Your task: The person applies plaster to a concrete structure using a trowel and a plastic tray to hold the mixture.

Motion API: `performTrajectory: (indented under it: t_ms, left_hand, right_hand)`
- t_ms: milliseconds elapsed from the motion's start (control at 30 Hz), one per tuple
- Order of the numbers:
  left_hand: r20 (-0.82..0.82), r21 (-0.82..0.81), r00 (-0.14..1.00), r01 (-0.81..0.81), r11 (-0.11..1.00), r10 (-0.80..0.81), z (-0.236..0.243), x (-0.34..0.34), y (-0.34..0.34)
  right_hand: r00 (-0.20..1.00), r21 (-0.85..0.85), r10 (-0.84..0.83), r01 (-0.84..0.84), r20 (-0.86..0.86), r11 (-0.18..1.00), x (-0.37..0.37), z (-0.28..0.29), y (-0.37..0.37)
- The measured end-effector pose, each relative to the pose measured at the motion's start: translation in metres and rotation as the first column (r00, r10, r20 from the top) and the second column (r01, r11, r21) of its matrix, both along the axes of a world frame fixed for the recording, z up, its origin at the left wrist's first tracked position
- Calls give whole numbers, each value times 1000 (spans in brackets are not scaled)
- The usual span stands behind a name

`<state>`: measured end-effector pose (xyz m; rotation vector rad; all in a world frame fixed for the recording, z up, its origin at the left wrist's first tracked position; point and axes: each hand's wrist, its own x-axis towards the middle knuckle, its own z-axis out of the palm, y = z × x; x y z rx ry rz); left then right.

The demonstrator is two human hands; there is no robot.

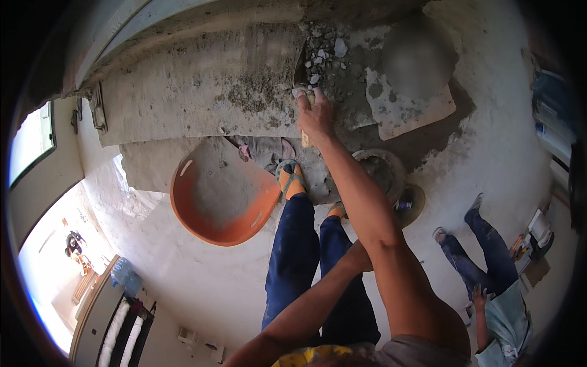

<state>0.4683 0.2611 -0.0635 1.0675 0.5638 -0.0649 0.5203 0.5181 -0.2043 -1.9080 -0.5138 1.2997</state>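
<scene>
My right hand (316,117) is closed around a pale yellowish wooden tool (306,138), held over the cement-smeared surface (202,92). Most of the tool is covered by my fingers, so its exact kind is unclear. Just beyond my knuckles lie loose rubble and pale stone chips (314,79). My left forearm crosses under my right arm, and my left hand (361,255) is near the right elbow. Its fingers are hidden behind the right arm, so I cannot see whether it holds anything.
An orange tub (232,229) coated with grey mortar stands left of my feet. Beyond my right forearm are a mortar-crusted bucket (397,168) and a small round container (416,208). A stained pale board (422,116) lies right. Another person (507,318) is at lower right.
</scene>
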Motion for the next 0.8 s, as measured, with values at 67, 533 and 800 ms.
performTrajectory:
  t_ms: [67,533,800]
  left_hand:
    - [-4,18,999,44,999,-44,2,5,0]
    - [-166,142,947,300,943,-276,-12,14,-14]
    - [-263,115,899,390,913,-351,11,30,1]
  right_hand:
    - [995,51,18,-22,96,998,6,-14,-10]
    - [976,-8,-66,66,-206,998,42,33,-6]
    - [966,2,167,-170,-196,985,87,42,-60]
